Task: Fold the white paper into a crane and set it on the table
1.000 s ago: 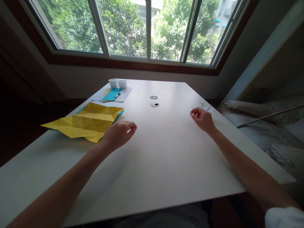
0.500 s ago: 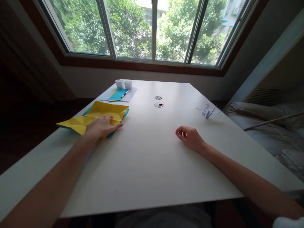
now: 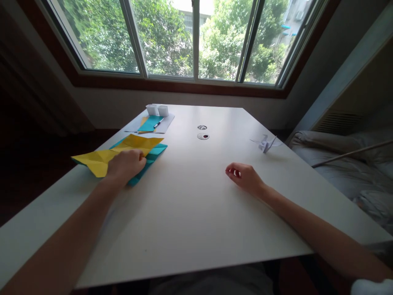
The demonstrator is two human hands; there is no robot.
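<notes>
My left hand (image 3: 125, 164) is closed on the near right part of a creased yellow sheet of paper (image 3: 102, 159). Under it lies a creased teal sheet (image 3: 156, 154), whose right side shows beyond my knuckles. My fingertips are hidden behind the hand. On the table to the right rests my right hand (image 3: 245, 176), fingers curled in with the thumb near them; a small gap shows between them and nothing is visible inside. A white folded-paper crane (image 3: 265, 144) stands beyond that hand, apart from it.
On the white table (image 3: 190, 217), two small white paper boxes (image 3: 163, 110) stand at the far left. Before them, a pen (image 3: 159, 123) lies on teal and orange paper over white sheets. Two round cable-hole covers (image 3: 203, 136) sit mid-table.
My left hand has closed from spread fingers to a grip on the yellow sheet. The yellow sheet has shifted, baring more of the teal sheet. My right hand stays put.
</notes>
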